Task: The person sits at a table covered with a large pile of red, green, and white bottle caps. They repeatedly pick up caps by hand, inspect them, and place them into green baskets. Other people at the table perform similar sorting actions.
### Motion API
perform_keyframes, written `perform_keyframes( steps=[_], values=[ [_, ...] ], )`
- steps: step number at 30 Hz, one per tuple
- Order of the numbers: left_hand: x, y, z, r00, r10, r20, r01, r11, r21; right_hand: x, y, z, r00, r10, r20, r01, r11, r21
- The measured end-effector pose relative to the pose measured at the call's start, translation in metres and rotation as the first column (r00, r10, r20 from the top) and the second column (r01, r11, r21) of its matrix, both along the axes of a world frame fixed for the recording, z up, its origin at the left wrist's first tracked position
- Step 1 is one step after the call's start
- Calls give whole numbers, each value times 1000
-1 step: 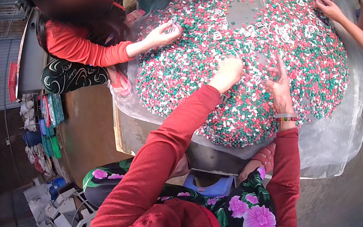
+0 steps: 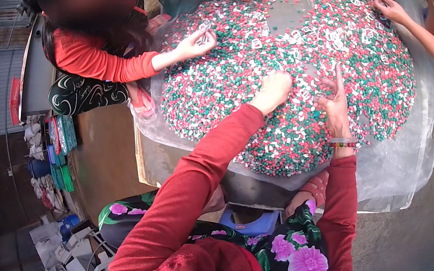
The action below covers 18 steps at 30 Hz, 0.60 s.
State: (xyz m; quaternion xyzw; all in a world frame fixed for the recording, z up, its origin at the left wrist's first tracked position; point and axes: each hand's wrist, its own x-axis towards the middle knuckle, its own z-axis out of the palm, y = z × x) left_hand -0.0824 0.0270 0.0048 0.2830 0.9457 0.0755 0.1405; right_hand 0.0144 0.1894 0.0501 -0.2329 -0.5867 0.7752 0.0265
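A broad heap of small red, green and white pieces (image 2: 289,140) covers the low table before me. My left hand (image 2: 274,91) is closed over the middle of the heap, knuckles up; whatever its fingers hold is hidden. Just to its right, my right hand (image 2: 335,109) hovers low over the pieces, index finger stretched away from me and the other fingers and thumb apart. I can make out nothing held in it. Pale plastic buckle-like loops (image 2: 257,43) lie scattered on the heap, with a cluster of them farther back.
Clear plastic sheeting (image 2: 389,184) spreads under the heap and over the table edge. At the left, a person in an orange top (image 2: 100,56) has both hands at the heap. Another person's hand (image 2: 391,9) reaches in from the far right. A blue stool (image 2: 251,222) shows below me.
My two hands stay nearly in place. The far hand of the person at the left has shifted slightly to the right and its fingers have changed pose.
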Motion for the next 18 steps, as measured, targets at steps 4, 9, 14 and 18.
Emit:
perform_keyframes(
  steps=[4, 9, 14, 18],
  values=[
    [0, 14, 12, 997, 26, 67, -42, 967, 253, 5, 29, -24, 999, 43, 18, -36, 957, -288],
    [-16, -30, 32, 540, -137, 831, -765, 332, 552, -15, 29, -53, 973, 231, 10, -231, 973, 5],
    [29, -39, 102, 225, -469, 854, -950, -299, 87, -42, -3, -96, 916, 373, 147, -296, 381, 876],
    [42, -86, 75, 270, -201, 942, -869, 370, 328, -36, -5, -37, 987, 154, 50, -151, 768, 622]
  ],
)
